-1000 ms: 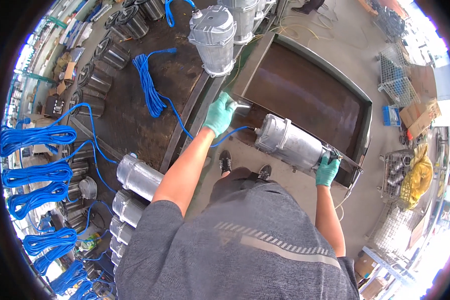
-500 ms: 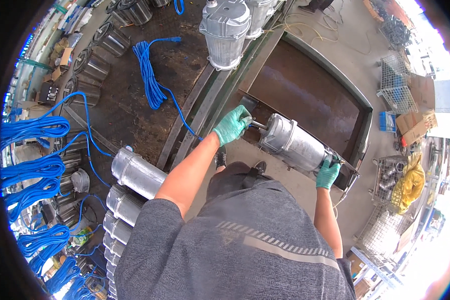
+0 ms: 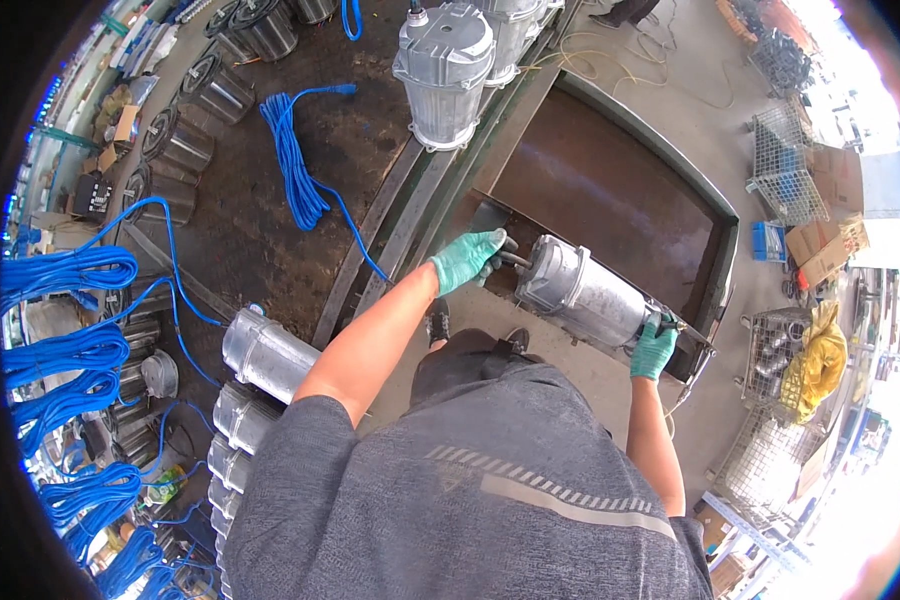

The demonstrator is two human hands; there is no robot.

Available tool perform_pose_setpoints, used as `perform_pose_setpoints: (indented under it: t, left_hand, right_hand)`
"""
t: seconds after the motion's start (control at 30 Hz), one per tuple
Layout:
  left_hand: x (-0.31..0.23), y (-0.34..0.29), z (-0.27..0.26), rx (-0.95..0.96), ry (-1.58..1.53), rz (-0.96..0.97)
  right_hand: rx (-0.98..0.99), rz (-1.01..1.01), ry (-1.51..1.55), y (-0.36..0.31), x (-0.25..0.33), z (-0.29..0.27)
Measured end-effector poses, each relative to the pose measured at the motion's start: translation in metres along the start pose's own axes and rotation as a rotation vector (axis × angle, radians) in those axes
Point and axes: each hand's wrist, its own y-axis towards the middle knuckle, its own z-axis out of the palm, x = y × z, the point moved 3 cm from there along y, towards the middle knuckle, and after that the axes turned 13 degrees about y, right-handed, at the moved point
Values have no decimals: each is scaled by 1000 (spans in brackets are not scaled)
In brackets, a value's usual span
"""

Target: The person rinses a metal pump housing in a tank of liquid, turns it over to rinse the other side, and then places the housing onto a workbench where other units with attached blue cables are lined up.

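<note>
A silver cylindrical metal housing (image 3: 592,292) lies tilted at the front edge of a metal trough, its ribbed cap toward my left. From that cap sticks a short dark rod (image 3: 513,259). My left hand (image 3: 468,262), in a green glove with dark fingertips, is closed around the rod's outer end. At the other end of the housing, my right hand (image 3: 654,346), gloved in green, has its fingers curled by a small metal fitting (image 3: 678,322). What exactly those fingers grip is hidden.
The brown-bottomed trough (image 3: 610,190) lies beyond the housing. Upright silver housings (image 3: 444,85) stand on a rail at the far side. A bundled blue cable (image 3: 295,165) lies on the dark bench, more housings (image 3: 270,350) line my left, and wire baskets (image 3: 785,165) stand right.
My left hand has shifted its grip on the rod, its fingers now extended further along and the dark end showing. The right hand stays at the housing's far end. The view has shifted slightly.
</note>
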Motion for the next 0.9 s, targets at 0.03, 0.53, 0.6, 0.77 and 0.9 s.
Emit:
perform_pose_setpoints:
  t: [0.03,0.53,0.6,0.77,0.9]
  left_hand:
    - [3,1,-1,15,-12,13]
    - [11,27,-15,-29,745,144]
    - [1,26,-11,-63,1002,144]
    - [-6,19,-3,-178,1039,146]
    - [17,19,-9,23,299,193]
  right_hand:
    - [-2,-14,-10,1,0,1]
    - [-9,-35,-33,2,-3,0]
    - [25,-23,-30,3,-4,-2]
    - [-1,19,-56,-1,-4,-3]
    - [16,-44,-41,0,0,1]
